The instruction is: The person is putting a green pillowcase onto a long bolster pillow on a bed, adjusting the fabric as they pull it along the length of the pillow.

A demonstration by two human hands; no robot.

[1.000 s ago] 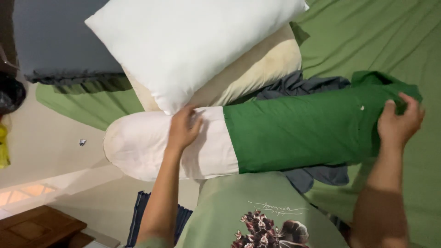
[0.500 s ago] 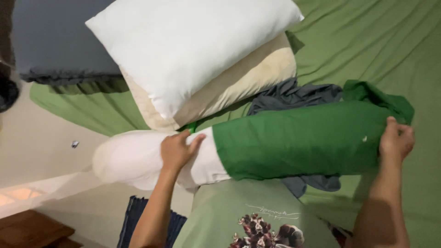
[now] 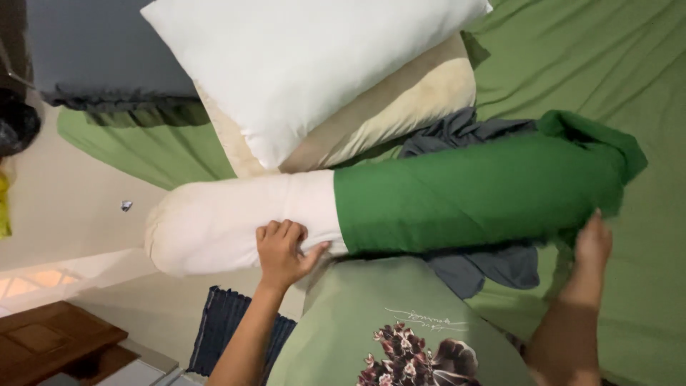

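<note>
A person's left hand (image 3: pixel 282 251) clasps the bare white end of a bolster (image 3: pixel 236 221) lying across the bed (image 3: pixel 629 64), while the right hand (image 3: pixel 593 243) grips the bunched end of its green cover (image 3: pixel 471 196). The cover appears most of the way on. Grey cloth (image 3: pixel 486 264) lies beneath; two pillows (image 3: pixel 321 78) stack beyond.

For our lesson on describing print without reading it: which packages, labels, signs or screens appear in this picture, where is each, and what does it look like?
No packages, signs or screens in view.
Shirt print: on the wearer's green shirt, bottom centre; dark red and pale flower cluster under a thin line of white script.
</note>
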